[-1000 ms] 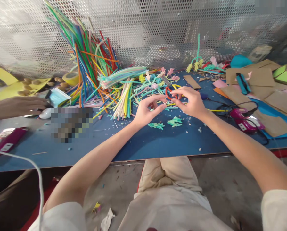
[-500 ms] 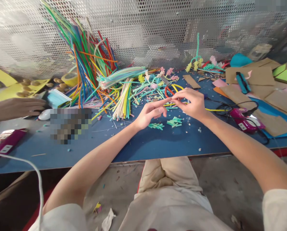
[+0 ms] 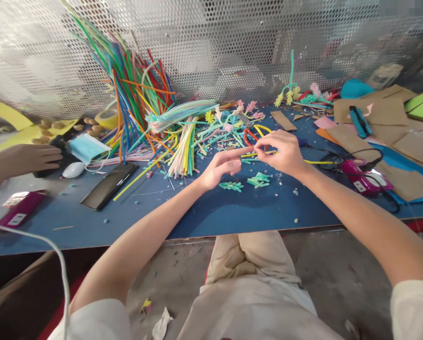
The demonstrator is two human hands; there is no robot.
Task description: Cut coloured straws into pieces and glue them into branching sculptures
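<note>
Yellow stem [image 3: 249,154] lies across the blue table [image 3: 232,212], pinched at one end by the right hand [image 3: 280,153]; the left hand [image 3: 220,167], fingers loosely extended, touches it just beside that pinch.

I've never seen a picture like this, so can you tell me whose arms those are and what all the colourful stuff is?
The camera sits on a person's head, looking down, so the arms are that person's own. The blue table holds a big heap of colourful pipe cleaners, small cut green pieces, a black phone and a face mask. The right hand pinches a thin yellow piece near a red loop. The left hand reaches toward it, fingers open. The hand at far left is someone else's.
</note>
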